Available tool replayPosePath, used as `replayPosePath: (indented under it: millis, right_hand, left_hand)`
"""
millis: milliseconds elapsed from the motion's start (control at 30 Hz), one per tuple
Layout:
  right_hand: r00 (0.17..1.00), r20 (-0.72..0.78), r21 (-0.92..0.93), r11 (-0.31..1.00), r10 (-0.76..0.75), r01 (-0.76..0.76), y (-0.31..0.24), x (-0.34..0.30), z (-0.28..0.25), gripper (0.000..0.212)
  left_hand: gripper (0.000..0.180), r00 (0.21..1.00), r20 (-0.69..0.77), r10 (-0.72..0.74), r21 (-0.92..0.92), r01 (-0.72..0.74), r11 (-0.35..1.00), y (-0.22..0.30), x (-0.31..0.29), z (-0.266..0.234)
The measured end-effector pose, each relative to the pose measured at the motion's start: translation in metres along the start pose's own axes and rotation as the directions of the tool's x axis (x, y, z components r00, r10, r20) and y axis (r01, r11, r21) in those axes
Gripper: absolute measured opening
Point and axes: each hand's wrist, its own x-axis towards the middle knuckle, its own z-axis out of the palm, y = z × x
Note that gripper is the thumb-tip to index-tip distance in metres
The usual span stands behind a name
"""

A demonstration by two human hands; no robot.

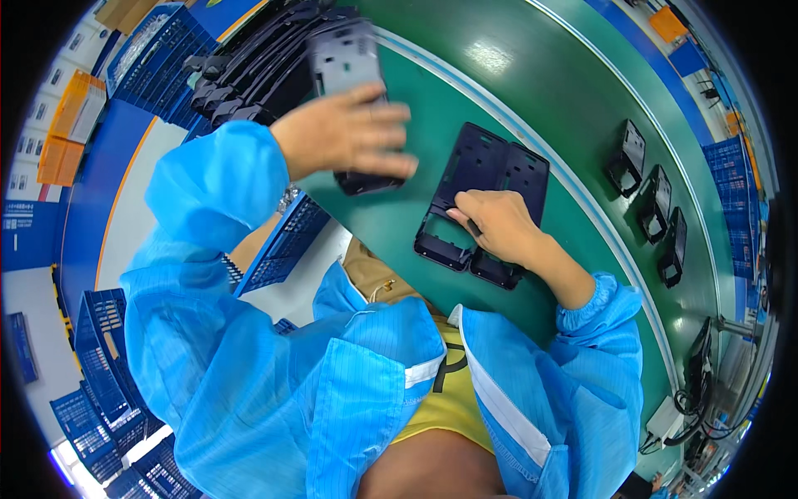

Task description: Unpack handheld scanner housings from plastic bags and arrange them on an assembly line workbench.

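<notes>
My left hand (345, 133) is at the upper left, palm down, with its fingers spread over a black plastic housing (345, 58). Both are smeared by motion, and whether the fingertips press on the housing's edge does not show clearly. Nearer the middle, two long black plastic housings (474, 158) lie side by side on the green worktop (416, 100), their shells showing holes and cut-outs. My right hand (503, 224) is closed over the near part of this pair, thumb and fingers curled at the opening of the left-hand piece. Its palm hides part of the right-hand piece.
Several black housings stand stacked (258, 66) at the far left. Beyond a pale curved rail, three black parts (655, 200) sit on a green belt at the right. Blue crates (162, 54) are at the left, one (283, 245) beside my lap. Cables (706, 407) hang at the lower right.
</notes>
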Motion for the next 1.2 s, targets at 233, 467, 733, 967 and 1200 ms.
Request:
replayPosePath:
  millis: [233,467,733,967,1200]
  right_hand:
    - [1.0,-0.019,-0.061,0.998,0.014,-0.015,-0.005,0.002,-0.003,0.025]
    - [0.982,0.061,0.018,0.984,0.177,-0.179,-0.007,0.002,-0.023,0.018]
    - [0.983,-0.045,0.301,0.941,0.177,-0.156,-0.014,0.111,0.023,0.045]
    - [0.997,-0.08,0.164,0.986,-0.003,0.016,-0.007,0.126,0.045,0.025]
    - [0.745,-0.666,0.028,1.0,0.026,-0.011,-0.018,0.092,0.006,0.028]
  left_hand:
    - [0.079,0.933,0.272,0.236,-0.079,-0.223,0.972,0.032,-0.007,0.013]
    - [0.042,0.501,-0.237,-0.833,-0.476,0.688,0.549,0.114,-0.022,0.017]
    - [0.061,0.256,-0.071,-0.964,-0.542,0.802,0.253,0.183,0.065,0.021]
    - [0.047,0.249,-0.157,-0.956,-0.564,0.771,0.294,0.185,0.057,0.044]
    - [0.046,0.325,-0.178,-0.929,-0.542,0.756,0.368,0.175,0.061,0.055]
